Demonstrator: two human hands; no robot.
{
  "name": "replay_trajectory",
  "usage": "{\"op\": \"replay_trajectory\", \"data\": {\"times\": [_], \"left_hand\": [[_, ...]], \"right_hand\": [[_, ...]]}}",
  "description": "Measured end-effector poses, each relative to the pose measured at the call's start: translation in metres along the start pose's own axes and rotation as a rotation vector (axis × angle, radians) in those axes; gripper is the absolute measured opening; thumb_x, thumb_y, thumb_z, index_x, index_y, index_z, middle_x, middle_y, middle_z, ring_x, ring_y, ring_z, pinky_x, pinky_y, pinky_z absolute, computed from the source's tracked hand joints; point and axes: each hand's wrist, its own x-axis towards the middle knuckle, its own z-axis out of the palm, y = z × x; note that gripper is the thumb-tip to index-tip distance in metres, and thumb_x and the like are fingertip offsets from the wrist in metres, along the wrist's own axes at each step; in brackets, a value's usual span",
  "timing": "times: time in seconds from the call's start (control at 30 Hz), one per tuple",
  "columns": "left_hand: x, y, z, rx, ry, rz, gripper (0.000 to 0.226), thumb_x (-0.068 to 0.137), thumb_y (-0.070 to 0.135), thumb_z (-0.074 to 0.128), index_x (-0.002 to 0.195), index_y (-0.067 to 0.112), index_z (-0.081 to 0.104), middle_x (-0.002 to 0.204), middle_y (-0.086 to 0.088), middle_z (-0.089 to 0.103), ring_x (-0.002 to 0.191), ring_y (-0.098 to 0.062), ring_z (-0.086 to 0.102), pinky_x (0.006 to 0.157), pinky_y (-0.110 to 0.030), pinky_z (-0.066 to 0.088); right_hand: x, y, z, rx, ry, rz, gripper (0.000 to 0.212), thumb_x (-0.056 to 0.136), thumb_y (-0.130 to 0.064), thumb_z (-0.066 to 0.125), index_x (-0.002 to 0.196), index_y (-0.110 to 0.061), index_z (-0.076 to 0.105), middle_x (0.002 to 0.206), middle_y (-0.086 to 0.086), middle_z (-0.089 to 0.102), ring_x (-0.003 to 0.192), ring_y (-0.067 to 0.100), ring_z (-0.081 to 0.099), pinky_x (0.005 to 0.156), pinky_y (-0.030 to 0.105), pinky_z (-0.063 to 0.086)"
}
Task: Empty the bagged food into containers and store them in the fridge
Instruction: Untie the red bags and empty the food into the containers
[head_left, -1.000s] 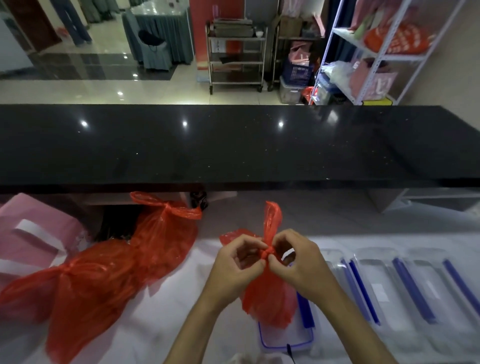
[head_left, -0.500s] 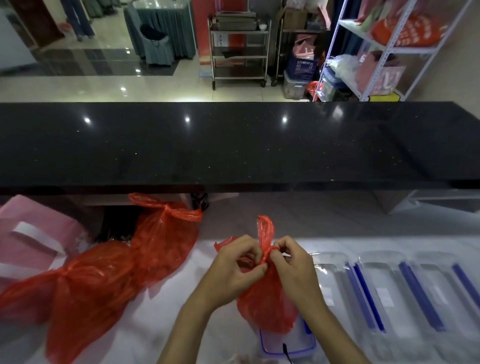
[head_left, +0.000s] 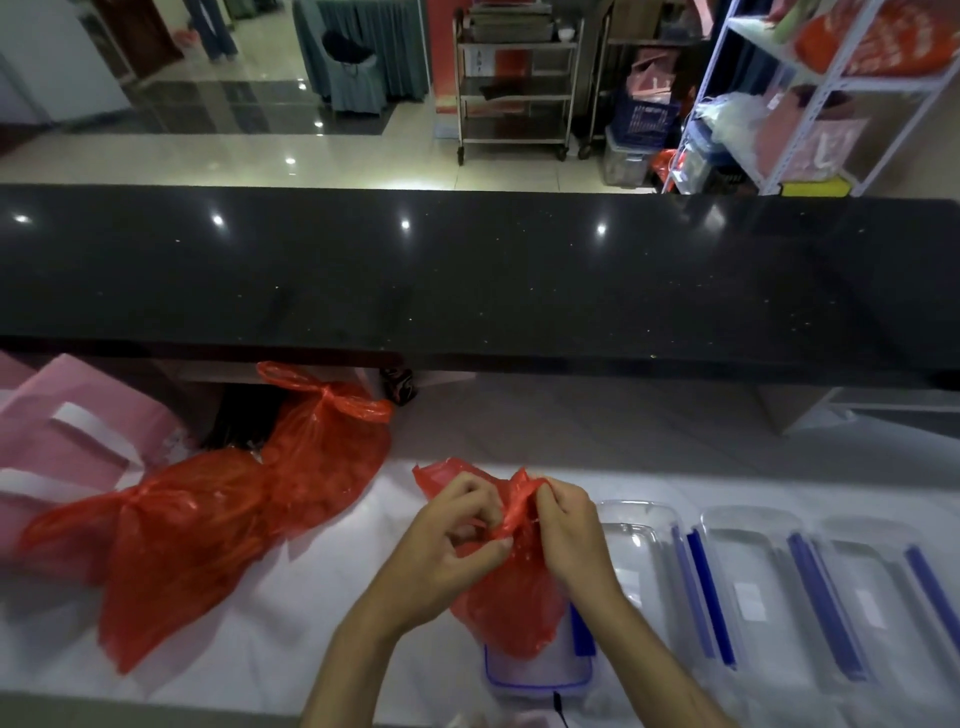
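Both hands, left hand (head_left: 447, 540) and right hand (head_left: 566, 530), pinch the red bag (head_left: 511, 613) at its neck over a container (head_left: 537, 675); nothing emptied; two bags (head_left: 218, 514) wait at left.

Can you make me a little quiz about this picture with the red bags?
1. True or false: both hands are pulling at the top of one red bag.
2. How many other red bags lie to the left? A) one B) two C) four
3. Fill in: the held bag sits over a clear ____ with a blue rim.

Key: 1. true: left hand and right hand grip it. 2. B: near bag, far bag. 3. container.
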Motion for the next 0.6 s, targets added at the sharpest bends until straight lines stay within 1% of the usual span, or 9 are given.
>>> {"op": "replay_trajectory", "data": {"times": [0.1,0.17,0.23,0.27,0.33,0.4,0.47,0.53,0.6], "left_hand": [[-0.010,0.002,0.005,-0.051,0.017,-0.055,0.015,0.091,0.004,0.072,0.086,0.014,0.061,0.108,0.000,0.055,0.085,-0.007,0.056,0.075,-0.024,0.047],[-0.020,0.005,0.011,-0.120,0.057,-0.101,0.011,0.092,0.009,0.068,0.085,0.017,0.063,0.107,-0.002,0.056,0.093,-0.013,0.060,0.079,-0.030,0.051],[-0.033,0.007,0.018,-0.195,0.137,-0.146,0.011,0.092,0.017,0.066,0.082,0.014,0.066,0.115,-0.002,0.060,0.111,-0.016,0.063,0.095,-0.038,0.052],[-0.039,0.007,0.022,-0.214,0.168,-0.174,0.018,0.093,0.024,0.064,0.083,0.010,0.068,0.119,-0.001,0.062,0.119,-0.018,0.062,0.103,-0.044,0.051],[-0.049,0.007,0.034,-0.236,0.198,-0.227,0.040,0.098,0.043,0.055,0.096,0.006,0.072,0.116,-0.004,0.066,0.121,-0.024,0.063,0.110,-0.054,0.047],[-0.055,0.011,0.046,-0.319,0.239,-0.282,0.059,0.100,0.057,0.039,0.119,0.009,0.069,0.100,-0.015,0.070,0.120,-0.029,0.064,0.113,-0.053,0.044],[-0.058,0.014,0.055,-0.441,0.302,-0.352,0.072,0.099,0.064,0.028,0.124,0.009,0.067,0.104,-0.018,0.071,0.131,-0.028,0.059,0.116,-0.051,0.039],[-0.058,0.014,0.058,-0.452,0.313,-0.384,0.066,0.102,0.056,0.027,0.115,0.008,0.071,0.124,-0.006,0.071,0.139,-0.022,0.054,0.115,-0.048,0.039],[-0.055,0.017,0.060,-0.305,0.283,-0.366,0.037,0.101,0.033,0.040,0.121,0.022,0.070,0.137,0.013,0.064,0.135,-0.015,0.055,0.106,-0.037,0.049]], "right_hand": [[0.000,0.004,-0.003,0.051,-0.097,0.155,0.049,0.088,-0.049,0.042,0.065,-0.012,0.064,0.059,0.008,0.063,0.059,0.018,0.056,0.058,0.034,0.044],[0.003,-0.002,-0.017,0.188,-0.081,0.307,0.048,0.098,-0.038,0.039,0.066,-0.013,0.065,0.056,0.004,0.064,0.054,0.020,0.060,0.052,0.027,0.046],[0.008,-0.007,-0.038,0.262,-0.101,0.340,0.050,0.104,-0.029,0.035,0.068,-0.012,0.066,0.054,0.001,0.065,0.052,0.019,0.060,0.047,0.022,0.046],[0.011,-0.007,-0.046,0.268,-0.131,0.332,0.050,0.105,-0.029,0.036,0.070,-0.011,0.067,0.055,0.001,0.067,0.052,0.019,0.062,0.047,0.022,0.047],[0.009,-0.007,-0.055,0.247,-0.253,0.283,0.052,0.106,-0.041,0.043,0.074,-0.010,0.071,0.062,0.002,0.071,0.057,0.016,0.067,0.050,0.025,0.052],[0.002,0.002,-0.056,0.183,-0.403,0.176,0.047,0.096,-0.058,0.057,0.087,-0.015,0.076,0.079,0.002,0.078,0.072,0.013,0.074,0.066,0.028,0.060],[-0.006,0.013,-0.053,0.112,-0.523,0.069,0.033,0.086,-0.052,0.075,0.105,-0.024,0.074,0.099,-0.002,0.079,0.094,0.011,0.075,0.087,0.030,0.060],[-0.015,0.024,-0.049,0.008,-0.523,-0.002,0.039,0.082,-0.035,0.085,0.116,-0.030,0.069,0.104,-0.008,0.078,0.098,0.005,0.073,0.089,0.025,0.058],[-0.019,0.029,-0.046,-0.036,-0.411,-0.019,0.042,0.080,-0.024,0.087,0.116,-0.030,0.066,0.095,-0.006,0.077,0.089,0.005,0.073,0.083,0.023,0.058]]}}
